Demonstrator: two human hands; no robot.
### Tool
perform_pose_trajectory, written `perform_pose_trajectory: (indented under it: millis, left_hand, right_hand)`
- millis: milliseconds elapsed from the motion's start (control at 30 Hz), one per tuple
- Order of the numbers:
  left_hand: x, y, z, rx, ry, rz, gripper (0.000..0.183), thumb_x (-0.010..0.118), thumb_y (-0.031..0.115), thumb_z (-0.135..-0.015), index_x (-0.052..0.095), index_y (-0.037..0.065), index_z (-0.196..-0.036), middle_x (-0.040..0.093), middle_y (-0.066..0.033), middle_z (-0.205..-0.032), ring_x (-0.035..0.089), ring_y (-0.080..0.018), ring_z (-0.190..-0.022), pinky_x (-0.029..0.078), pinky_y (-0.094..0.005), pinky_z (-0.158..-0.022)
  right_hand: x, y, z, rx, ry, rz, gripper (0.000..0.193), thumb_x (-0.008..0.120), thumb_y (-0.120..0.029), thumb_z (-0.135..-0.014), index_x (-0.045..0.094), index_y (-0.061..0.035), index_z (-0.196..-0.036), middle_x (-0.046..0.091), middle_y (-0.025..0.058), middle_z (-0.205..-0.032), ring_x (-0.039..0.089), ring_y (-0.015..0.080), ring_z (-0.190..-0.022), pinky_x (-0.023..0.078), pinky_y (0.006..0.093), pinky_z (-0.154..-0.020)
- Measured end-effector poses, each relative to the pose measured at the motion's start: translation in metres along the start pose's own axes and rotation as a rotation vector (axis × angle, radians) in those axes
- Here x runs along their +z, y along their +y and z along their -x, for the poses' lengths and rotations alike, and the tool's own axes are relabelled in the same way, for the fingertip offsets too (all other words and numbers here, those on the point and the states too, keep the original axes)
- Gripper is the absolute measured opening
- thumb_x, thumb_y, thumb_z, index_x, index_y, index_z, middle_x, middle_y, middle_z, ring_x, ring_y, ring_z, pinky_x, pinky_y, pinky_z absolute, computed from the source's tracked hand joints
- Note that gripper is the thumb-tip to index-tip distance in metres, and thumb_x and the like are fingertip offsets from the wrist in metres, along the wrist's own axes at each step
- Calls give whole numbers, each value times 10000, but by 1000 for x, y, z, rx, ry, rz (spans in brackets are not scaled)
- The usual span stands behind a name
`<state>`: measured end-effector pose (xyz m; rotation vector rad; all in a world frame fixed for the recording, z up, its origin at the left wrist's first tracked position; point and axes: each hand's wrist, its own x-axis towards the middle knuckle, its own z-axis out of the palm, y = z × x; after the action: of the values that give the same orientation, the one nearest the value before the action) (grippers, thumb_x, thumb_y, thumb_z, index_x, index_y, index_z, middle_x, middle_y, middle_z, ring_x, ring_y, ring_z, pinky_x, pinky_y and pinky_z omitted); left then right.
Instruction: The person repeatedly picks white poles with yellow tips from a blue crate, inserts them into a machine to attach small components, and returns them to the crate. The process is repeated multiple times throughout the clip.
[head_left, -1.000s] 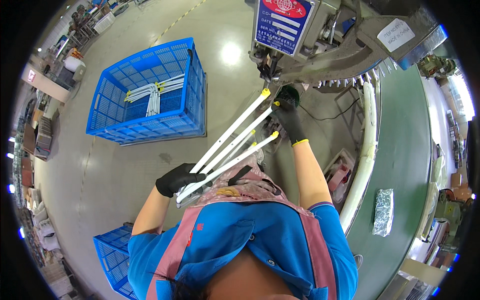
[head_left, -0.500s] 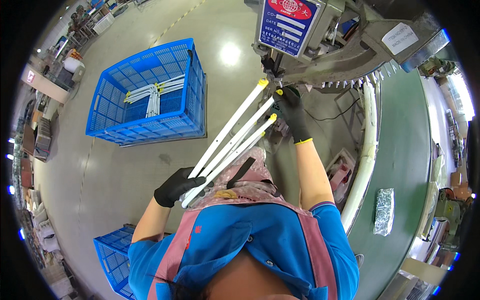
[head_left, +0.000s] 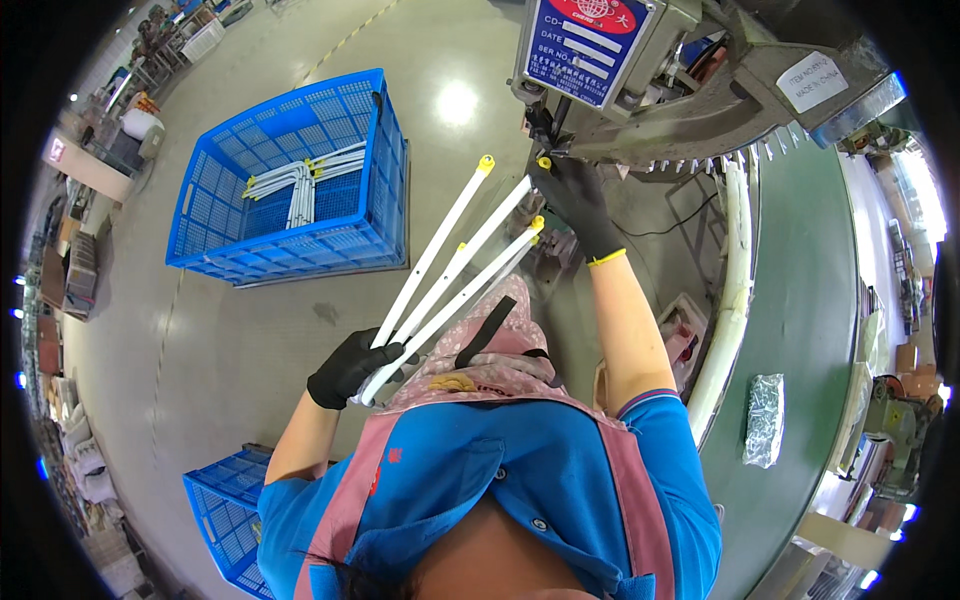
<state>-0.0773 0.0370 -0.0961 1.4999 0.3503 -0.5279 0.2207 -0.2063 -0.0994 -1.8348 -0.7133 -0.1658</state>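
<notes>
Several white tubes [head_left: 437,240] with yellow end pieces fan out in front of my apron. My black-gloved left hand [head_left: 355,370] is closed around their near ends. At the far end of the middle tube, my gloved right hand [head_left: 573,200] grips it just below its yellow tip [head_left: 544,163]. That tip is beside the working head of a grey riveting-type machine [head_left: 650,130]; whether they touch I cannot tell. The left tube's yellow end [head_left: 486,163] stands free of the machine, and the right tube's end [head_left: 537,224] lies below my right hand.
On the floor at the left, a blue plastic crate [head_left: 290,255] holds more white tubes with yellow ends. Another blue crate [head_left: 225,520] stands at the lower left. On the right, a green-topped table [head_left: 790,330] bears a clear bag of small parts [head_left: 765,420].
The left tube's far end has swung left, away from the machine and the other tubes. My right hand has shifted slightly up and left with the middle tube.
</notes>
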Motion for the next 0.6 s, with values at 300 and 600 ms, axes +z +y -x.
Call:
perform_pose_trajectory:
  millis: [300, 600]
  left_hand:
    - [3, 30, 26, -138, -32, -17, 378, 603, 255, -881, 545, -32, -1120, 674, -120, -901, 624, -128, -678, 517, -268, -627]
    - [5, 22, 22, -111, -71, 33, 360, 627, 182, -866, 558, -49, -1133, 668, -127, -895, 631, -155, -742, 515, -271, -683]
  right_hand:
    - [22, 53, -33, 174, -249, 295, 272, 546, -280, -845, 613, -23, -903, 636, 63, -805, 551, 140, -689, 449, 323, -658]
    - [28, 45, -7, 127, -223, 7, 184, 607, -190, -829, 581, -27, -908, 596, 48, -729, 588, 191, -688, 466, 315, -614]
